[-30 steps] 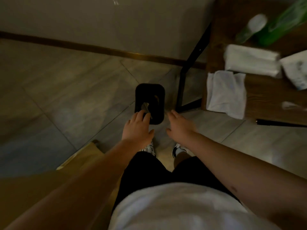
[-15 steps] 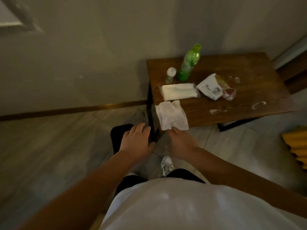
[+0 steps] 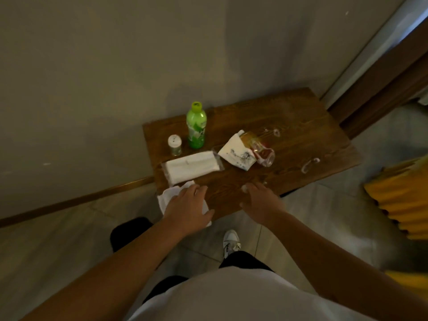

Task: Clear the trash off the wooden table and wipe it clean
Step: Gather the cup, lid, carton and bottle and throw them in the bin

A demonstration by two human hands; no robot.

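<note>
From the head camera, we saw our left hand (image 3: 187, 208) spread flat, fingers loose, over the soft white cloth (image 3: 170, 196) at the near left corner of the wooden table (image 3: 301, 126). Our right hand (image 3: 260, 203) hovered over the near edge, fingers relaxed and holding nothing.

The trash lay mid-table: a crumpled printed paper wrapper (image 3: 236, 151) touching a tipped clear plastic cup (image 3: 260, 150), with a small clear scrap (image 3: 309, 164) near the right edge. We judged that a hasty sweep could roll the cup off, or knock over the tall green bottle (image 3: 196, 126) and the small white-capped jar (image 3: 174, 145). A flat plastic-wrapped tissue pack (image 3: 192, 166) lay just beyond the cloth. The tabletop was dark, grained and glossy.
</note>
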